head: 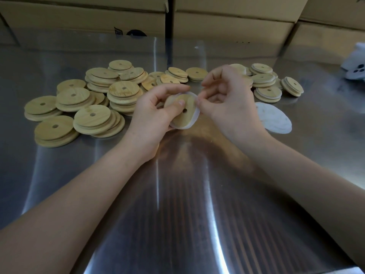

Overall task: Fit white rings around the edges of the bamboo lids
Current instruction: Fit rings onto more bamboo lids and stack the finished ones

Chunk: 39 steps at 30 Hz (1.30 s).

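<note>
The steel tabletop (177, 194) runs back to stacked cardboard boxes (79, 20), and just above it your left hand (152, 113) grips one bamboo lid (184, 113), thumb pressed on its face. The white ring (191, 125) lies along the lid's right and lower edge, where your right hand (227, 103) pinches it, so that hand looks best placed to work it round to the left. The lid is a pale, grained disc tilted toward you, centre hole showing.

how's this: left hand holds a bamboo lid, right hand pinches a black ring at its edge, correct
No: the ring is white, not black. The head view shows the left hand holding the bamboo lid and the right hand pinching the ring at its edge.
</note>
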Motion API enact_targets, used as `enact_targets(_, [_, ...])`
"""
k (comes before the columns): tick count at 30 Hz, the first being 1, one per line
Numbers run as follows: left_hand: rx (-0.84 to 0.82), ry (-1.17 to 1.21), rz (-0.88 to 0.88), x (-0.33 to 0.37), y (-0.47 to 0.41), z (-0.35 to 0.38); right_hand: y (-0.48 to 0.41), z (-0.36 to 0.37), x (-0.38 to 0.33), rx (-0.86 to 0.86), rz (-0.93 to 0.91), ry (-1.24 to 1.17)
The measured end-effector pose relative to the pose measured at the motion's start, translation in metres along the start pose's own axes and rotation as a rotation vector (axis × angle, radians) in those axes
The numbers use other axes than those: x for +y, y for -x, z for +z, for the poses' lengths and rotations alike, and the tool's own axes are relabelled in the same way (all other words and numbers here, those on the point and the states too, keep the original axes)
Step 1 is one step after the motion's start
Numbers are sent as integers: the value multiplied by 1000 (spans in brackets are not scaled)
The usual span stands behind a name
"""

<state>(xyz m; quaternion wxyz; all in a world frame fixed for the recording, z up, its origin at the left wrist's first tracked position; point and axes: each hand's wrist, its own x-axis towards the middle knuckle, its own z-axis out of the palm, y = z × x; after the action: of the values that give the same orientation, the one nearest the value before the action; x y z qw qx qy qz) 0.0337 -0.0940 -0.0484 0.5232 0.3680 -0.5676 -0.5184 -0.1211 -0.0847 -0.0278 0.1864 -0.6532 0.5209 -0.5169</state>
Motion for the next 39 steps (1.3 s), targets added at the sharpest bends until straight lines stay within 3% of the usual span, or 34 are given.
enact_targets(6, [24,-290,209,-3,-5,-5,1,-1,-1,-24,-99,-11])
enact_targets(16, [11,-200,133,-3,-8,-3,-11,-15,-1,-228,86,-101])
enact_targets(21, [18,-126,53,0,-6,-2,-13,-18,-5,-275,40,17])
enact_targets(26, [-12,-50,10,-3,-3,0,-8,-15,-5,-188,-9,52])
enact_targets(33, [-24,54,14,-3,-5,-4,-4,-8,-3,-80,72,-47])
enact_targets(39, [-11,-22,60,-4,-3,-5,1,-2,-2,6,-11,-20])
